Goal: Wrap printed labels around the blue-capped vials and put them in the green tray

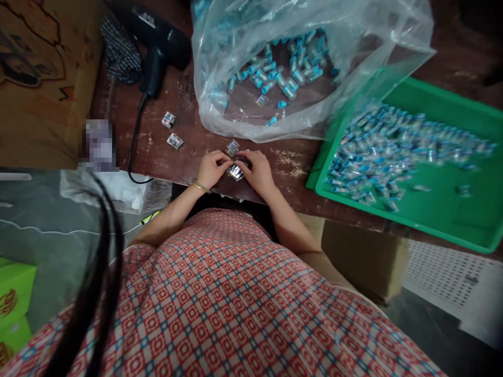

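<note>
My left hand point(212, 167) and my right hand point(257, 170) meet at the table's front edge, fingers closed in a pinch. Between their fingertips is a small stack of shiny printed labels point(236, 173), partly hidden by the fingers. Just beyond the fingertips lies another small printed stack point(232, 147). Two more little stacks, one farther back point(168, 120) and one nearer point(175, 141), rest to the left. Past my hands, an open clear plastic bag point(251, 128) holds many small clear tubes with blue caps point(288, 86).
On the right stands a green tray point(451, 204) with a heap of blue-capped tubes point(377, 146). A black heat gun or hair dryer point(153, 68) lies at the back left, its cord hanging over the edge. A cardboard box point(43, 84) borders the table's left side.
</note>
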Action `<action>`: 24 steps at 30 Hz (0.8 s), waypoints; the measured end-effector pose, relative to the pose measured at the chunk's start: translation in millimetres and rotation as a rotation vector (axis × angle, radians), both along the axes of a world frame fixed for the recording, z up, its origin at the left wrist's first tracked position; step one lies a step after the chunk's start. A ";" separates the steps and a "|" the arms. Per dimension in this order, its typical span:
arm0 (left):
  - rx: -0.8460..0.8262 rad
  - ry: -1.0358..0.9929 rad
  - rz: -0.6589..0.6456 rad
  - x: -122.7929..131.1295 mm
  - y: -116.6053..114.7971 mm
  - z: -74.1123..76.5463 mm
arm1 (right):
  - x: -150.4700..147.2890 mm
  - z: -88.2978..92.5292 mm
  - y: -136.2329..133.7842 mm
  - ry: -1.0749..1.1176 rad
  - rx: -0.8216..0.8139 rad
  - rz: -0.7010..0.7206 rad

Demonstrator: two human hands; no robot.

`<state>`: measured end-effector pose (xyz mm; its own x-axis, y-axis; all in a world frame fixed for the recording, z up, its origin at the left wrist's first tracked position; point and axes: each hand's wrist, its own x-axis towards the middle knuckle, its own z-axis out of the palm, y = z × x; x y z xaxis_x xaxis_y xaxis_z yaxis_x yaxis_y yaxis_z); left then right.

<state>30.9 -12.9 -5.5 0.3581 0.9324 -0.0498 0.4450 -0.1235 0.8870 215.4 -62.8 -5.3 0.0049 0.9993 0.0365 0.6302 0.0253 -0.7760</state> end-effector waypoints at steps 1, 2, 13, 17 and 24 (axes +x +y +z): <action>-0.023 -0.015 0.009 -0.5 1.5 -0.5 | 2.7 2.8 0.6 0.000 0.021 0.003; -0.044 -0.028 0.017 -1.3 2.9 -0.7 | 5.9 6.2 2.0 0.016 0.050 0.000; -0.442 -0.317 0.213 -18.2 9.6 14.4 | 89.0 6.5 138.7 -0.140 0.008 -0.168; -0.517 -0.366 0.235 -31.5 6.3 21.4 | 89.4 -13.9 175.8 -0.337 -0.084 -0.128; -0.556 -0.446 0.272 -45.1 2.1 22.7 | 62.9 -24.8 180.3 -0.507 -0.137 -0.129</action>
